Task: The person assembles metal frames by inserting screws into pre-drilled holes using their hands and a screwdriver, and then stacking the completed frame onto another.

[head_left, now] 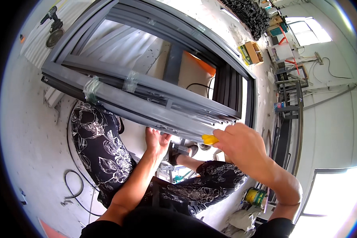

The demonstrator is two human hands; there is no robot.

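A large grey metal window frame [119, 95] lies tilted in front of me, its near rail running down to the right. Clear tape [92, 89] is wrapped around that rail, and more tape [131, 81] sits on the inner rail. My left hand [158, 142] grips the near rail's lower edge from below, its fingertips partly hidden. My right hand [242, 144] is closed on a small yellow object [209, 139] at the rail's right end. The object touches or almost touches the rail; most of it is hidden in my fist, so its kind is unclear.
A cordless drill [54, 22] and a round dark disc [54, 38] lie at the far left. Black cable [73, 184] curls on the floor to my left. A cardboard box [250, 53] stands beyond the frame. A yellow-labelled bucket [254, 196] is near my right leg.
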